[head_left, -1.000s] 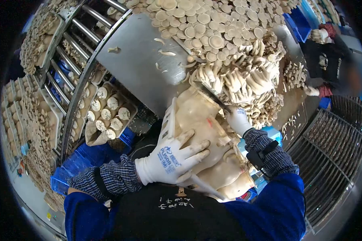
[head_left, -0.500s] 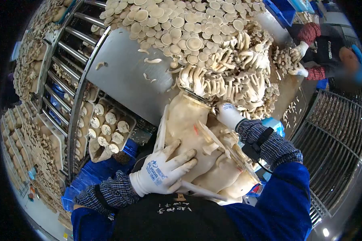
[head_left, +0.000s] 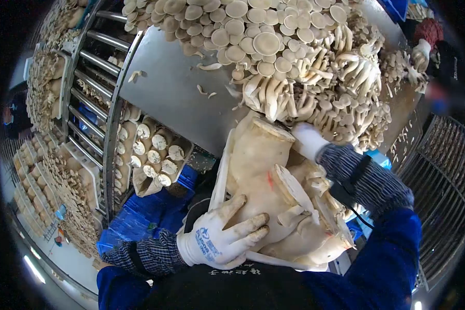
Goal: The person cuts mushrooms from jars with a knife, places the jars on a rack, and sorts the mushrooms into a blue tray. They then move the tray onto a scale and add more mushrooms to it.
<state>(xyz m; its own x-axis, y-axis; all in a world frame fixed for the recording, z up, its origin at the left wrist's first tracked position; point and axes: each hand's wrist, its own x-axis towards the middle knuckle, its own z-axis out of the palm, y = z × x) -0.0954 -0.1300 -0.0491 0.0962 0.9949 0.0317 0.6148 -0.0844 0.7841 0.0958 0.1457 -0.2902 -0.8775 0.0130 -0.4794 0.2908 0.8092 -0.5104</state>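
Note:
My left hand (head_left: 225, 235), in a soiled white glove, lies on the pale, plump mushroom blocks (head_left: 258, 152) with its fingers spread. These blocks are packed in a white basket (head_left: 221, 173) against my body. My right hand (head_left: 309, 140), also gloved and blurred, is closed at the far end of the upper block, beside its flat cut top. A thin dark edge of a knife (head_left: 283, 125) shows beside it; the rest is hidden. Just beyond lie cut mushroom clusters (head_left: 274, 95), stems toward me.
A heap of mushrooms (head_left: 232, 28) covers the far part of the metal table (head_left: 175, 88). On the left runs a roller conveyor (head_left: 95, 64), with a crate of capped bottles or blocks (head_left: 157, 152) beside it. A co-worker's gloved hand (head_left: 421, 54) holds mushrooms at right.
My right hand has moved slightly up and right, and the dark blade no longer spans the block's top. The flat cut face now shows. My left hand stays on the blocks; the view has shifted.

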